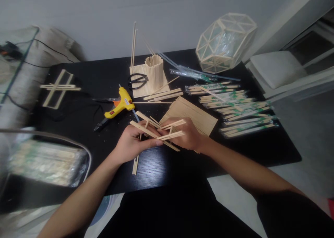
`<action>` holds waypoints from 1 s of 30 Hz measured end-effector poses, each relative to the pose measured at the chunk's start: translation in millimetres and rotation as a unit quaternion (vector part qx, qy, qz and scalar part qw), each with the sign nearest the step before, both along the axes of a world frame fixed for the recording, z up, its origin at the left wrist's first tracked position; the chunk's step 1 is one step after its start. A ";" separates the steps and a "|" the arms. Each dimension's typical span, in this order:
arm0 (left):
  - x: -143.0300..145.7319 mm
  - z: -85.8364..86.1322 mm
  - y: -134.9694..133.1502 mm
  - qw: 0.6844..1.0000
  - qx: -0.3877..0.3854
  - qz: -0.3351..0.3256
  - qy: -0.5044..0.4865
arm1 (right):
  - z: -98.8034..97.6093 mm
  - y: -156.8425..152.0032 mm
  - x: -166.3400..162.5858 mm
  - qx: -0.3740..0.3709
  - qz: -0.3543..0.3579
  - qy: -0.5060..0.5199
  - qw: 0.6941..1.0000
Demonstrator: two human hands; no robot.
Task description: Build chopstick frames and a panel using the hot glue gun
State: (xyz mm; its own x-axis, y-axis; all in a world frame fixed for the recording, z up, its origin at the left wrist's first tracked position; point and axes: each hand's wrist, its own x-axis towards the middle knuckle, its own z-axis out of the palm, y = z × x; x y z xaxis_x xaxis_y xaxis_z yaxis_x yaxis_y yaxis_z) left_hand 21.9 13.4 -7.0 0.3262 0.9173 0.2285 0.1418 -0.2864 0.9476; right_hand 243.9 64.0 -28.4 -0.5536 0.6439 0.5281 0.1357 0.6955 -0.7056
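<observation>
Both hands hold a small frame of wooden chopsticks (171,136) above the front of the black table. My left hand (133,142) closes on its left part, the thumb pressed along a stick. Around the right part are the fingers of my right hand (189,135). The sticks cross in an X shape, with short crosspieces between paired sticks. Just beyond lies a yellow hot glue gun (121,104), its nozzle pointing away. A flat chopstick panel (193,114) rests partly behind my right hand. Loose sticks (135,165) lie under my left hand.
A chopstick cylinder (154,69) stands on a square base beside black-handled scissors (137,80). Wrapped chopsticks (240,106) cover the right side. Behind them sits a faceted stick-and-film shape (227,43). Another crossed frame (58,88) lies left; a bag of chopsticks (47,161) is nearer.
</observation>
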 end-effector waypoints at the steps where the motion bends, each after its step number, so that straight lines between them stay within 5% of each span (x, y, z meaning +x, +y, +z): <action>1: -0.2 -0.5 -0.1 1.000 -0.003 0.000 0.001 | 0.2 0.2 0.0 -0.003 0.000 -0.003 1.000; 30: -1.2 -2.8 0.0 1.000 -0.014 -0.004 -0.005 | -0.2 -0.8 0.5 -0.025 0.002 -0.015 1.000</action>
